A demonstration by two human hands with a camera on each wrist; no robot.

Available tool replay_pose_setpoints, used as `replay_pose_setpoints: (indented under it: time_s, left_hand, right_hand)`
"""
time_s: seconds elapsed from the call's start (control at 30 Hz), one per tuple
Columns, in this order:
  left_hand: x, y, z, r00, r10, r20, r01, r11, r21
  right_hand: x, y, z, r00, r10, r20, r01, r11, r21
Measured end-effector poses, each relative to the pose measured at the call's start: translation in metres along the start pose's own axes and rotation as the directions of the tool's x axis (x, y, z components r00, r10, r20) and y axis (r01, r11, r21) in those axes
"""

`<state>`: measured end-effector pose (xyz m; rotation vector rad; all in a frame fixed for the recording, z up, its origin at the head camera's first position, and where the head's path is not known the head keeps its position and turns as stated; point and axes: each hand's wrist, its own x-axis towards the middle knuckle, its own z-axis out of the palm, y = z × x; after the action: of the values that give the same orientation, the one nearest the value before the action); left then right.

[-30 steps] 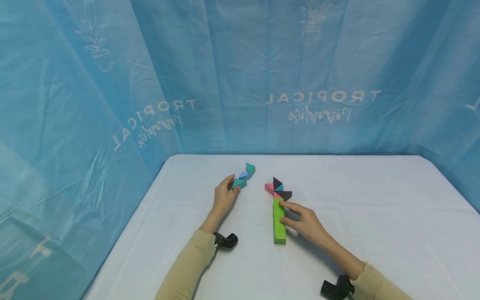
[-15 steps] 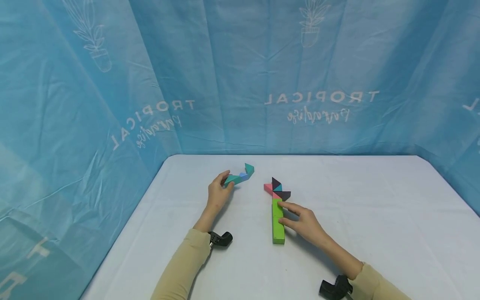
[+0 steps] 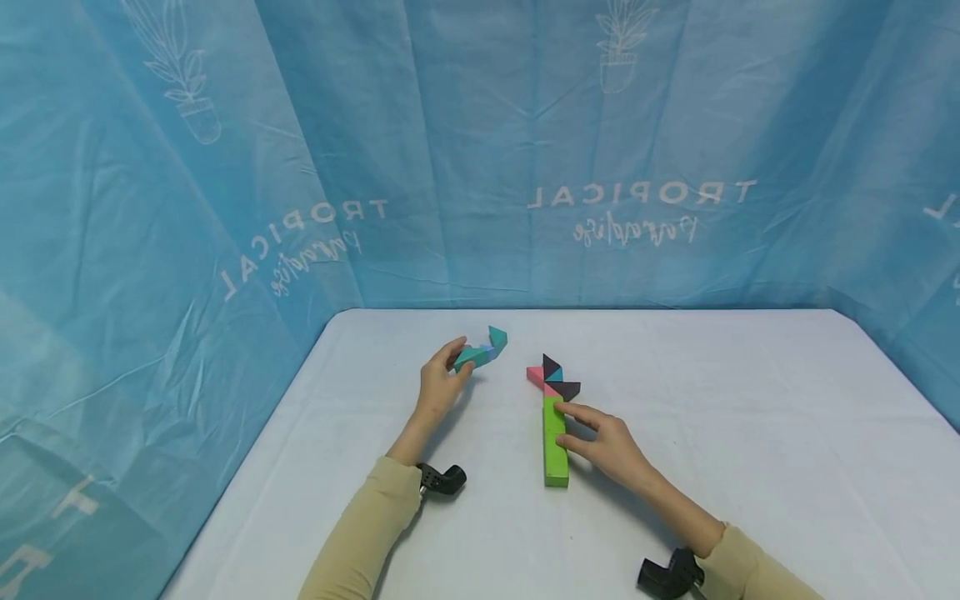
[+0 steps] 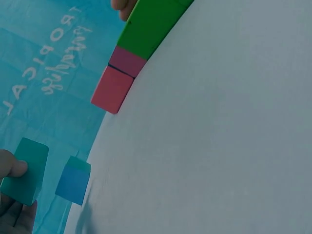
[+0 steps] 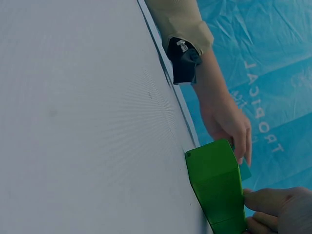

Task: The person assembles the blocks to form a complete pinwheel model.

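Note:
In the head view my left hand [image 3: 438,385] pinches a teal triangular block [image 3: 470,358] between thumb and fingers. Just past that block lie a small blue block [image 3: 487,351] and another teal block [image 3: 498,338]. My right hand [image 3: 611,446] touches the right side of a long green bar [image 3: 556,467] with forefinger and thumb spread apart along it. Dark triangular blocks [image 3: 567,390], pink blocks [image 3: 534,376] and a small blue wedge [image 3: 557,376] sit together at the bar's far end. The right wrist view shows the thumb [image 5: 256,197] against the green bar's side.
A white cloth covers the table [image 3: 712,433]. Blue printed curtains [image 3: 480,208] hang behind it and along both sides. Black wrist cameras [image 3: 444,480] stick out near both sleeves.
My left hand has moved the teal block left, closer to the blue block's line, then slightly back right. My right hand and the green bar look the same.

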<state>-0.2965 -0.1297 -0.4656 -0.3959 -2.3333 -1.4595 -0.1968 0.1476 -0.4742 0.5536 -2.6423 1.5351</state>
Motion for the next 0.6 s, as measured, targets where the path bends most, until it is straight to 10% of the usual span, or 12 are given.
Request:
replay_pose_setpoints:
  time_s: [0.6]
  left_hand:
    - [-0.002,0.019,0.028,0.985,0.097,0.144,-0.092,0.995,-0.04]
  right_hand:
    - [0.0,-0.002,-0.001,1.0,0.005,-0.001,-0.005,1.0,-0.018]
